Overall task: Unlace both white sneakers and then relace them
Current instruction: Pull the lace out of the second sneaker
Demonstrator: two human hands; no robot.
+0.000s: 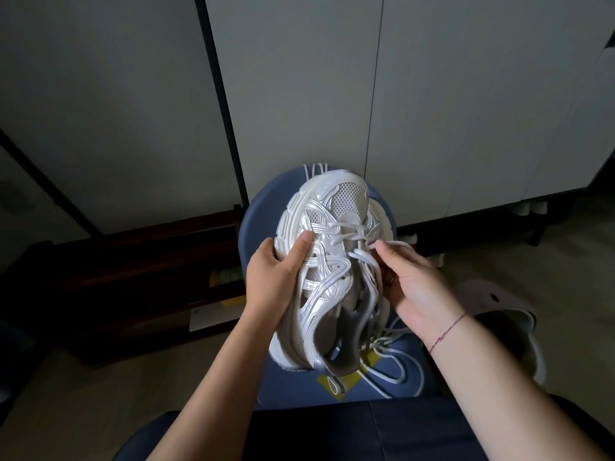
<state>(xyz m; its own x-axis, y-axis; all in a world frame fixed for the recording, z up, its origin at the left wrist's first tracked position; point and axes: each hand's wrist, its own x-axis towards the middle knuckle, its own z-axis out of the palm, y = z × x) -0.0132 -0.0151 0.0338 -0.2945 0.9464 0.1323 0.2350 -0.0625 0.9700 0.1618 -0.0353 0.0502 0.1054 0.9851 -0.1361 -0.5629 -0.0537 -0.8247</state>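
A white sneaker [327, 247] is held toe-away over a blue stool [263, 211]. My left hand [276, 271] grips its left side, thumb on the upper, fingers under the sole. My right hand [409, 277] pinches the white lace [361, 252] at the eyelets in the middle of the shoe. Loose lace loops [389, 357] trail down onto the stool seat. Behind the held shoe, a sliver of the second white sneaker [379, 214] shows on the right; most of it is hidden.
A white cabinet [432, 94] stands right behind the stool. A pale slipper [509, 314] lies on the floor to the right. Dark low furniture [133, 277] sits on the left. My dark-trousered legs [332, 430] fill the bottom edge.
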